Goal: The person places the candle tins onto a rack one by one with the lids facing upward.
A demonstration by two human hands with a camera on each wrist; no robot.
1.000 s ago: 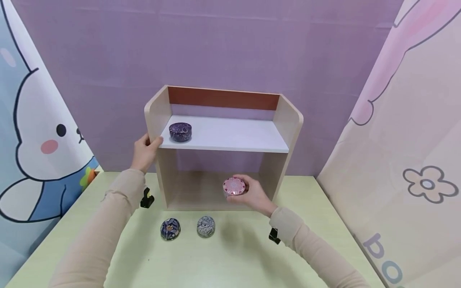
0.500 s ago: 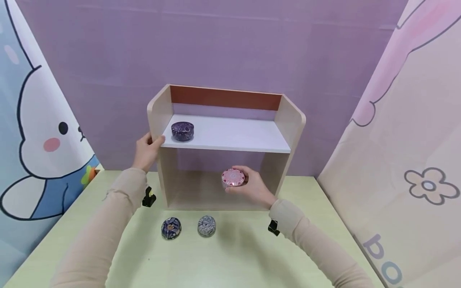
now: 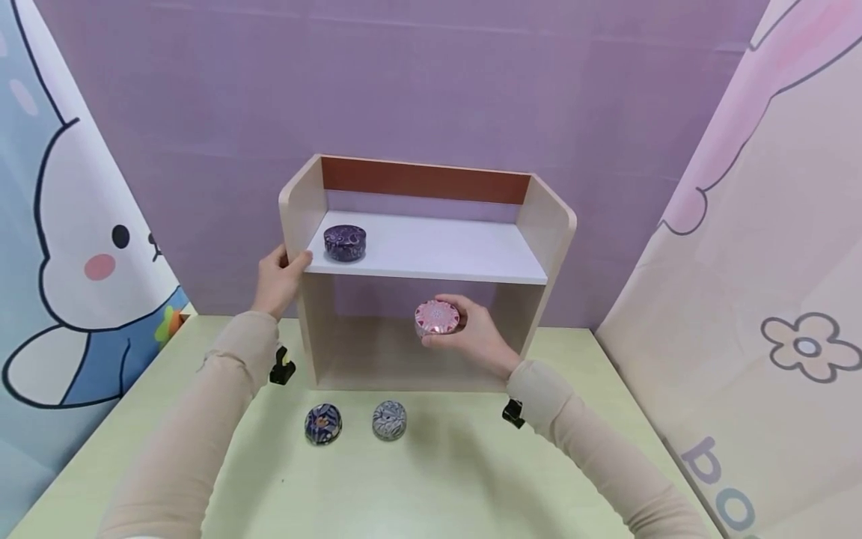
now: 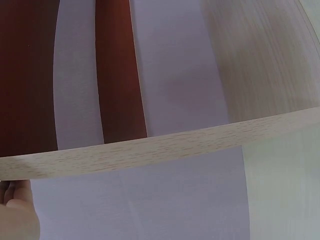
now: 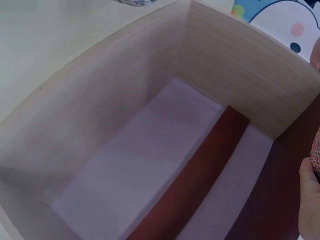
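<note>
My right hand [image 3: 474, 337] holds a round pink patterned tin [image 3: 437, 317] between thumb and fingers, in front of the lower opening of a small wooden shelf [image 3: 562, 232]. In the right wrist view, part of the tin [image 5: 315, 152] and the thumb show at the right edge. My left hand [image 3: 277, 283] grips the shelf's left side panel, its thumb at the front edge by the white board. The left wrist view catches the same hand [image 4: 17, 210] at the panel's edge. A dark purple tin [image 3: 346, 243] sits on the left of the white upper board [image 3: 438, 243].
Two more round tins, one dark blue with flowers [image 3: 323, 424] and one grey-white [image 3: 389, 421], lie on the pale green table [image 3: 337, 494] before the shelf. A purple cloth [image 3: 431, 82] hangs behind. Printed cartoon panels stand at left and right.
My right hand has lifted the pink tin from low in front of the shelf's lower opening to nearer the white board. My left hand keeps its grip on the side panel.
</note>
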